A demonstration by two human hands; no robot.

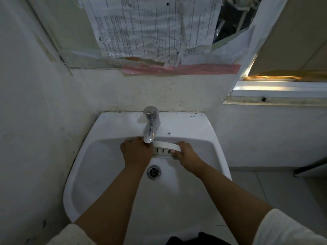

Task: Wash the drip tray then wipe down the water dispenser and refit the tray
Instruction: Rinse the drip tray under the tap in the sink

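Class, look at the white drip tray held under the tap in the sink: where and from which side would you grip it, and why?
Grip the drip tray at its short ends, coming in from either side, as the left hand and right hand do. It is long and narrow and lies crosswise under the tap, so end grips probably steady it while leaving the slotted middle bare.
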